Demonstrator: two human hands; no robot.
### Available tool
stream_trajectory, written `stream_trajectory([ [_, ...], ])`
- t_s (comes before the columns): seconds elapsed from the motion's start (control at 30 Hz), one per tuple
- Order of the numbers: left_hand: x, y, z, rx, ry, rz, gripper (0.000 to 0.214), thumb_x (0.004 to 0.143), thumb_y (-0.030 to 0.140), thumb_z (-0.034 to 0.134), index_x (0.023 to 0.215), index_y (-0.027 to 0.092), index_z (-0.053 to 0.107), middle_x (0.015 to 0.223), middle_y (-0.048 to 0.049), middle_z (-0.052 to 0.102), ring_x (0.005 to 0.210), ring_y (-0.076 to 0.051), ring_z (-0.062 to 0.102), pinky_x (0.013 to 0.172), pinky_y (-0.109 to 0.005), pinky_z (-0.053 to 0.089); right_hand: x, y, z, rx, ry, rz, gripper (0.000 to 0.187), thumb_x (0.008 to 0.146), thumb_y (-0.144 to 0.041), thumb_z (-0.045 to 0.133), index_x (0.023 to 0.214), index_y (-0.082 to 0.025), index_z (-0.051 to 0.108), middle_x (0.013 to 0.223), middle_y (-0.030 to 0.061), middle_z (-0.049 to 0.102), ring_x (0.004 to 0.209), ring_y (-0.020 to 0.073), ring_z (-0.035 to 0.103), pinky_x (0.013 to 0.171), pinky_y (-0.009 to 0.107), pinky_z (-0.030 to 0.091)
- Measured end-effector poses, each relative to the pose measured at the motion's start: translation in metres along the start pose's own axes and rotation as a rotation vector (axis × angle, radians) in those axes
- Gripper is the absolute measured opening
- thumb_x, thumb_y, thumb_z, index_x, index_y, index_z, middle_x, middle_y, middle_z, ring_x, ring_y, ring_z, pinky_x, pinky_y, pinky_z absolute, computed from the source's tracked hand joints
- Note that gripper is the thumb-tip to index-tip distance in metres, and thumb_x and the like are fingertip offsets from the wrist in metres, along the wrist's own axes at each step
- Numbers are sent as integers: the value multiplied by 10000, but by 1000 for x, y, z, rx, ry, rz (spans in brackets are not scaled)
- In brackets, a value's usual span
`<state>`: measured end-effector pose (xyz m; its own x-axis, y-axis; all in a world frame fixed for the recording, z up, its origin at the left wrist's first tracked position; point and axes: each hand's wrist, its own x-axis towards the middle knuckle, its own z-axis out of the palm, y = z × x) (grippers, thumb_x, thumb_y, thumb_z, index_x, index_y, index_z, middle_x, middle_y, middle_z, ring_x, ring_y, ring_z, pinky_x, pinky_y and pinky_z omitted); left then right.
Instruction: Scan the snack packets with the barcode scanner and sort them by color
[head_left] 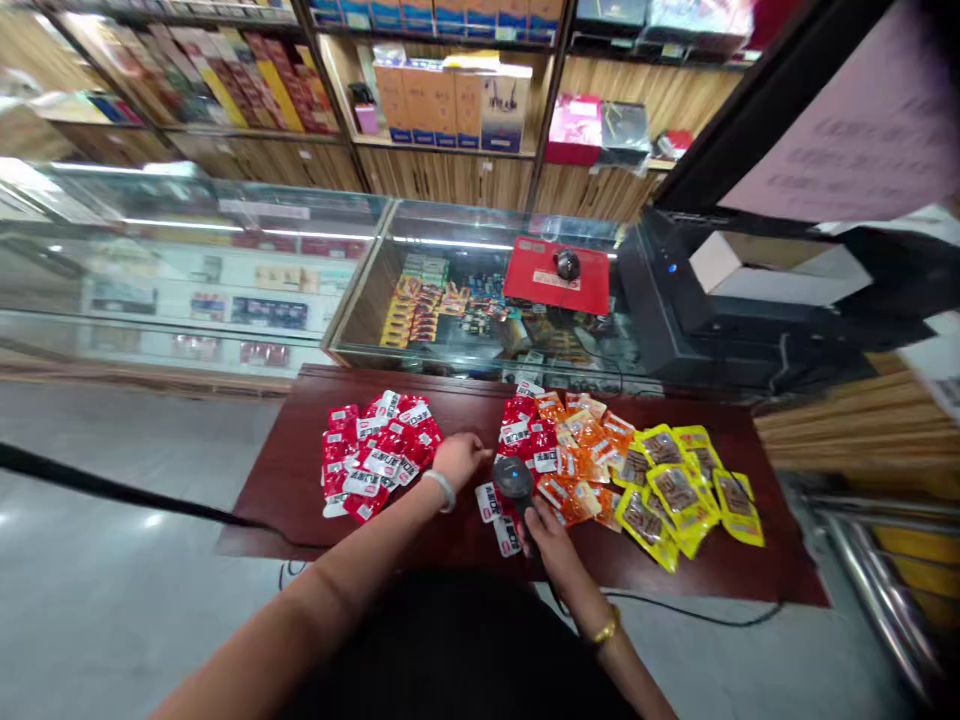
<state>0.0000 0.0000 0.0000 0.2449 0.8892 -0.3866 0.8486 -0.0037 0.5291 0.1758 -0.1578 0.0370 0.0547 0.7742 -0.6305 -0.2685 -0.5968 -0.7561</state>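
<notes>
My right hand (550, 537) is wrapped round the handle of a black handheld barcode scanner (514, 478), whose head shows a small blue light. Beneath and beside the scanner lie red-and-white snack packets (517, 432). My left hand (459, 460), a white bangle at its wrist, hovers between two heaps of these packets. Its fingers are curled together, and no packet shows in them. Left of it is the other heap of red packets (382, 455). Orange packets (581, 450) lie right of the scanner, followed by yellow packets (675, 490).
The packets lie on a dark red-brown table (277, 480). Behind it stands a glass display counter (360, 270) with a red mat (532, 290) on top. Black equipment (675, 310) and an open white box (780, 270) are at right. A cable (705, 622) trails along the near edge.
</notes>
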Motion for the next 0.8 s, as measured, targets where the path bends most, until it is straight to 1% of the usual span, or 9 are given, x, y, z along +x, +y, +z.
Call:
stream_trajectory([
  [0.07,8,16,17,-129,-231,-62,377,809,497,553,730,160,705,746,-74,707,656,-141,623,623,-233,440,-4,2,-11,23,40,3,633,695,-668,670,1127,-212,594,584,-46,538,478,107,455,472,229,361],
  [0.1,12,24,25,-188,-312,-93,389,819,486,544,700,149,697,707,-73,698,605,-128,609,597,-226,439,-6,4,-16,35,57,5,633,697,-666,669,1132,-212,592,587,-43,544,479,111,460,467,230,361],
  [0.17,19,34,37,-307,-396,-157,383,821,458,554,674,129,682,669,-70,685,534,-108,580,556,-216,438,-9,9,-24,58,86,9,621,702,-664,665,1116,-207,595,591,-37,551,478,112,463,455,229,356],
  [0.33,31,41,46,-435,-360,-251,394,776,505,620,670,127,651,652,-62,680,478,-107,571,517,-218,444,-12,18,-32,103,106,17,579,699,-668,663,1028,-196,593,585,-47,534,462,95,446,444,213,342],
  [0.43,38,42,47,-406,-357,-236,428,785,542,596,656,136,638,651,-66,681,473,-118,589,520,-224,444,-14,13,-29,109,97,-7,596,684,-682,663,1014,-191,586,560,-58,516,440,90,425,441,214,337],
  [0.57,43,43,49,-370,-336,-224,374,775,501,624,662,145,635,628,-57,668,486,-125,592,531,-232,433,-16,4,-26,99,89,-9,619,664,-697,665,1000,-183,585,541,-60,510,424,90,413,431,217,315],
  [0.63,41,45,50,-339,-288,-220,311,762,461,650,706,156,635,620,-36,658,507,-123,583,545,-230,424,-15,3,-27,96,84,-9,609,673,-691,663,998,-183,582,548,-58,516,429,90,416,434,216,316],
  [0.73,38,48,52,-248,-155,-143,245,730,406,692,745,172,622,661,-18,655,584,-121,572,582,-223,408,-12,5,-28,83,82,-15,579,698,-679,651,996,-188,577,562,-55,521,436,93,425,439,220,327],
  [0.8,36,51,52,-236,-116,-103,227,719,379,705,752,175,609,677,-11,648,599,-117,562,583,-219,398,-11,6,-29,73,85,-18,567,704,-681,643,984,-193,579,562,-56,519,434,96,430,438,223,330],
])
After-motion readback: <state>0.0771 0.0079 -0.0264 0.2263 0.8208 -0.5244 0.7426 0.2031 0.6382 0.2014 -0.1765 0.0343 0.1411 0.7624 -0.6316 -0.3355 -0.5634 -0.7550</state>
